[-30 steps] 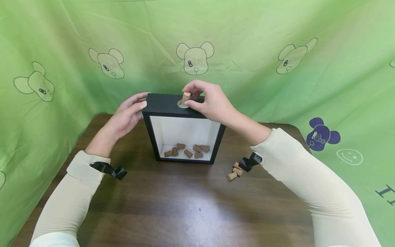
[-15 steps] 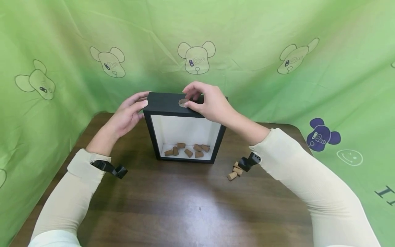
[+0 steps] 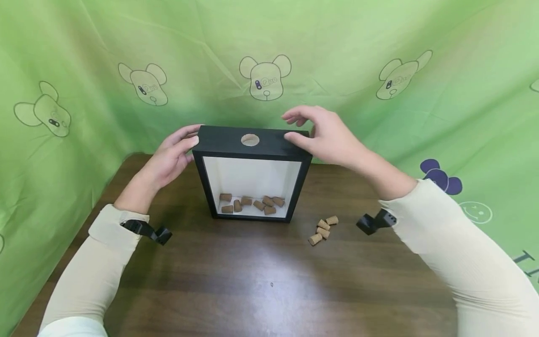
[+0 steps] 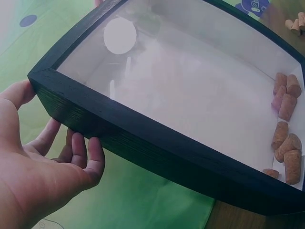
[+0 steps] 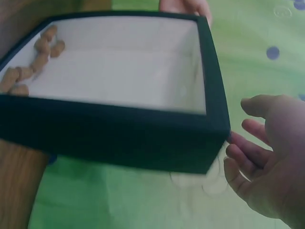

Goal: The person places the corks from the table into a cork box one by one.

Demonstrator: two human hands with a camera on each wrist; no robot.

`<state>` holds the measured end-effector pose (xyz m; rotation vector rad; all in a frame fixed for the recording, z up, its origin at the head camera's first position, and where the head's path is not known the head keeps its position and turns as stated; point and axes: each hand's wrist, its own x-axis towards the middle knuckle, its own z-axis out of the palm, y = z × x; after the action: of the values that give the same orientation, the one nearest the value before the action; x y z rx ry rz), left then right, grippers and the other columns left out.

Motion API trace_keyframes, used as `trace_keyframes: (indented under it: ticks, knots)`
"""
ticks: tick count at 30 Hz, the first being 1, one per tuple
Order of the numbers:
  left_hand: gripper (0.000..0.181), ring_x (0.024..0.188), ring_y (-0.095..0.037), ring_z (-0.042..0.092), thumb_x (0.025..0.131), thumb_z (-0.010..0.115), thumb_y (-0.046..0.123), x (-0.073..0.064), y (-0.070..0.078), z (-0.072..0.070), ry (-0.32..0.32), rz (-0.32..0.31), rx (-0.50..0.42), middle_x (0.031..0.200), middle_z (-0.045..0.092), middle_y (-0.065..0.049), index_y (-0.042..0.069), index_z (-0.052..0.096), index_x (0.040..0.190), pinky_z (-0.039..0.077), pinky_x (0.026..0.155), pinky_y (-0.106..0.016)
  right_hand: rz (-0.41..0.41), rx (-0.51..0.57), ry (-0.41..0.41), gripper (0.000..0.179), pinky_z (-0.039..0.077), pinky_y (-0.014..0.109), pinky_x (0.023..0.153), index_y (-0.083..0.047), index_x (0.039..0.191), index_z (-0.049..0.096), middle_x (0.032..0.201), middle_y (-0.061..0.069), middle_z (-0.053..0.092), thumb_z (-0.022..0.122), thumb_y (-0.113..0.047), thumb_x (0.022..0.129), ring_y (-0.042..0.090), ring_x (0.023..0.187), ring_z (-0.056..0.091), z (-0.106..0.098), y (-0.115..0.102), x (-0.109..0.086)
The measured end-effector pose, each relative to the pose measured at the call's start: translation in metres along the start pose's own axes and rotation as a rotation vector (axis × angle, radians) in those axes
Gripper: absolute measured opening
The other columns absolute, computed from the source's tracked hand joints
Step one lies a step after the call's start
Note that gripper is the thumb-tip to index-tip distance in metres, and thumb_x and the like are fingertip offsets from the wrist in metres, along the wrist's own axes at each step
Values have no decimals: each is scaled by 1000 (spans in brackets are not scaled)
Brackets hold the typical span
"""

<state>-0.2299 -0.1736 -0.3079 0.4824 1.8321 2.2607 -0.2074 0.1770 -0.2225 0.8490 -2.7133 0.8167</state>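
A black-framed shadow box [image 3: 221, 140] with a clear front and white inside stands upright on the table. In its top edge is a round hole [image 3: 250, 140]. Several corks [image 3: 258, 205] lie scattered along the box's floor. My left hand [image 3: 170, 157] holds the upper left corner, thumb on top and fingers against the side, as the left wrist view [image 4: 57, 167] also shows. Over the top right corner is my right hand [image 3: 328, 135], fingers spread apart and nothing in them. In the right wrist view, the right hand [image 5: 271, 148] appears beside that corner.
Several loose corks [image 3: 323, 229] sit in a small cluster on the brown wooden table [image 3: 236, 271], right of the box. A green printed cloth [image 3: 202, 61] hangs behind and along both sides. Each wrist wears a black camera mount [image 3: 145, 229].
The cork that my right hand pinched has dropped through the hole, and one more cork lies inside at left. My right hand has let go and moved right. My left hand stays put.
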Motion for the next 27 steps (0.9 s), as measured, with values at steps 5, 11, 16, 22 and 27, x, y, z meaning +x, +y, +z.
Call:
trace_keyframes:
  ticks: [5,11,16,22,27]
  knots:
    - [45,108,-11,59,107,43,7,1,0,-1,-2,10,-6,131,49,-5,-2,36,150,47,90,-25,68,9,35,37,46,25,70,-14,134,64,124,3,67,70,-21,98,18,80,60,-16,22,-21]
    - [41,108,-12,59,107,44,8,1,0,-2,-2,16,-3,130,51,-5,0,40,148,47,90,-25,117,50,28,38,47,24,84,-13,136,63,126,3,67,69,-20,99,14,110,56,-21,55,-48]
    - [40,106,-12,59,107,44,7,0,-1,-2,-2,14,-4,129,51,-5,1,42,146,47,89,-25,173,96,14,39,46,18,86,-10,135,63,125,6,67,70,-16,98,12,108,57,-16,86,-75]
    - [42,105,-11,59,107,44,7,0,-1,-2,-5,16,-4,129,51,-4,0,40,147,46,89,-25,246,173,-11,41,48,12,83,-4,135,61,123,14,66,72,-10,96,1,99,60,-3,125,-107]
    - [44,105,-12,59,107,44,7,0,-1,-1,-12,20,1,129,52,-4,-2,38,149,47,88,-25,271,209,-20,42,52,16,79,-4,135,61,119,7,69,73,-10,95,0,97,63,13,155,-133]
